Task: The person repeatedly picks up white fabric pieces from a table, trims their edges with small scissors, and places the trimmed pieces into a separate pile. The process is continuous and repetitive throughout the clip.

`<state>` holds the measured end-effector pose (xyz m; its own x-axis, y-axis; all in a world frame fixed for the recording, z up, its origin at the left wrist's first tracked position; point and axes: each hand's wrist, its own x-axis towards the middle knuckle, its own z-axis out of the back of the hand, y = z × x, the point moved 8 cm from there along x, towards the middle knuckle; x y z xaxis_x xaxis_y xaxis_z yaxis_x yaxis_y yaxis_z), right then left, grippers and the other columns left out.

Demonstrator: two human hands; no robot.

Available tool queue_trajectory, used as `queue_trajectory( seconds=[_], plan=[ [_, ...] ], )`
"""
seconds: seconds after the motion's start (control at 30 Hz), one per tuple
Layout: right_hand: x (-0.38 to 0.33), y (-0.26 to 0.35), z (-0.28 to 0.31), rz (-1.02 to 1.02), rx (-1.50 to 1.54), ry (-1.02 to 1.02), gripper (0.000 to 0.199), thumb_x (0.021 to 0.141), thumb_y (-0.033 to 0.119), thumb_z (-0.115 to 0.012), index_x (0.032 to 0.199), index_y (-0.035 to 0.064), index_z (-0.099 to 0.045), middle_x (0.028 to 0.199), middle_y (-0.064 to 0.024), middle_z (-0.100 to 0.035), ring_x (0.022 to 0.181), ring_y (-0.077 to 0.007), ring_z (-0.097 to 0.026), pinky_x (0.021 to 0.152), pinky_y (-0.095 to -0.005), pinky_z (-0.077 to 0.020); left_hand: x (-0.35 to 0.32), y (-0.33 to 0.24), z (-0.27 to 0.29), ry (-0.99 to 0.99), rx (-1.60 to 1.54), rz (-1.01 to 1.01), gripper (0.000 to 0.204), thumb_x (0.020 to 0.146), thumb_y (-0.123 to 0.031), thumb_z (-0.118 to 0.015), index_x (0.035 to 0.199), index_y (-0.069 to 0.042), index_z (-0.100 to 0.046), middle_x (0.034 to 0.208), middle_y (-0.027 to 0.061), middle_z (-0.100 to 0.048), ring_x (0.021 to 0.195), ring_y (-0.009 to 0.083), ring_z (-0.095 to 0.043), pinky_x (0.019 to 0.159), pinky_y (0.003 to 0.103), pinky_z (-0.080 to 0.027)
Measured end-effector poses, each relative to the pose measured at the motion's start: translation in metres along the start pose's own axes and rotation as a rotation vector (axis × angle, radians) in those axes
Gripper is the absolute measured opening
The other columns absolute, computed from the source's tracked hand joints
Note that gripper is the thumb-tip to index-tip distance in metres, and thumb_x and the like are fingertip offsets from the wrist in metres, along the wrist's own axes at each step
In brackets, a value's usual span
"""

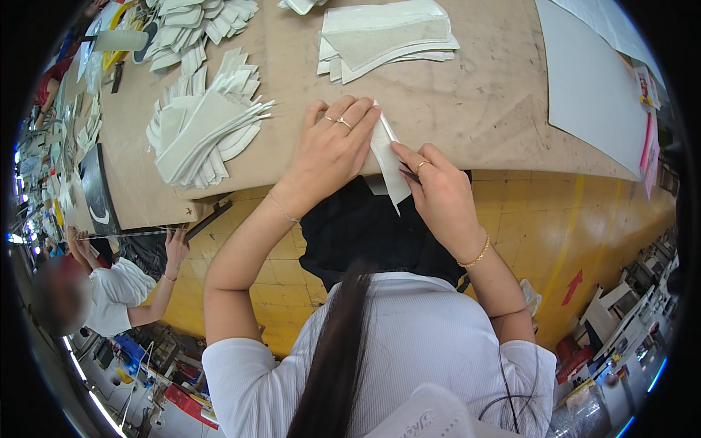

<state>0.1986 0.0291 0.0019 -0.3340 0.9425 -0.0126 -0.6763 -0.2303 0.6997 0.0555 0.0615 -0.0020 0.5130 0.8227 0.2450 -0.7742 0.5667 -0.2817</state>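
Observation:
A narrow off-white piece of material (385,157) hangs over the table's near edge, its pointed lower end in front of my dark clothing. My left hand (334,139) is closed over its upper left side, fingers pressed together, with rings on them. On the other side, my right hand (440,186) has thumb and fingers pinched round a slim dark tool (410,174), with the fingertips at the piece's right edge. Most of the tool is hidden in that hand, so its kind cannot be told. Beyond my hands lies a stack of similar off-white pieces (387,36).
A fanned pile of off-white pieces (204,135) lies left of my left hand, with another heap (193,25) behind it. A large pale sheet (588,91) covers the table's right end. At the far left, a co-worker in a white shirt (120,292) has both hands at the table edge.

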Motion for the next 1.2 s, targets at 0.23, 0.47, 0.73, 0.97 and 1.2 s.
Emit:
queue_trajectory(
  seconds=[0.23,0.47,0.73,0.97,1.2],
  plan=[
    [-0.001,-0.001,-0.003,-0.046,-0.147,0.064,0.047,0.083,0.0,-0.073,0.129,0.0111,-0.07,0.092,-0.0089,-0.058,0.075,-0.0295,-0.067,0.067,-0.0398,-0.0549,-0.003,-0.002,-0.002,0.043,0.032,-0.018,0.042,0.089,-0.011,-0.069,0.13,-0.005,-0.064,0.136,0.0071,-0.061,0.125,0.0232,-0.057,0.103,0.043,-0.038],
    [0.001,-0.007,0.001,-0.04,-0.243,0.098,0.046,0.083,0.001,-0.072,0.128,0.013,-0.07,0.091,-0.0082,-0.058,0.074,-0.029,-0.066,0.064,-0.04,-0.0546,0.005,-0.007,-0.003,0.087,0.064,-0.053,0.048,0.084,-0.014,-0.072,0.131,-0.005,-0.063,0.135,0.0083,-0.06,0.127,0.0237,-0.056,0.104,0.043,-0.039],
    [0.01,-0.005,-0.01,0.041,-0.283,0.174,0.06,0.08,-0.007,-0.067,0.136,0.0149,-0.066,0.099,-0.0111,-0.06,0.085,-0.0333,-0.067,0.072,-0.0442,-0.0546,-0.009,0.012,-0.01,-0.089,0.122,0.014,0.037,0.083,-0.017,-0.067,0.116,-0.001,-0.068,0.114,0.0121,-0.067,0.112,0.0289,-0.065,0.096,0.048,-0.048],
    [0.038,0.02,-0.019,0.334,-0.355,0.23,0.046,0.083,-0.004,-0.065,0.128,0.0085,-0.069,0.098,-0.013,-0.06,0.083,-0.0354,-0.066,0.069,-0.0447,-0.0513,-0.031,0.019,0.002,-0.318,0.259,0.011,0.026,0.082,-0.025,-0.065,0.101,-0.008,-0.069,0.106,0.0063,-0.066,0.109,0.0235,-0.06,0.098,0.047,-0.044],
    [0.037,0.008,-0.018,0.355,-0.391,0.281,0.046,0.089,-0.003,-0.064,0.134,0.0047,-0.067,0.096,-0.0146,-0.058,0.084,-0.0349,-0.065,0.072,-0.0442,-0.0505,-0.021,0.022,-0.01,-0.334,0.251,0.043,0.035,0.076,-0.032,-0.07,0.101,-0.007,-0.069,0.101,0.0037,-0.062,0.106,0.0204,-0.057,0.09,0.037,-0.041]
  ],
)
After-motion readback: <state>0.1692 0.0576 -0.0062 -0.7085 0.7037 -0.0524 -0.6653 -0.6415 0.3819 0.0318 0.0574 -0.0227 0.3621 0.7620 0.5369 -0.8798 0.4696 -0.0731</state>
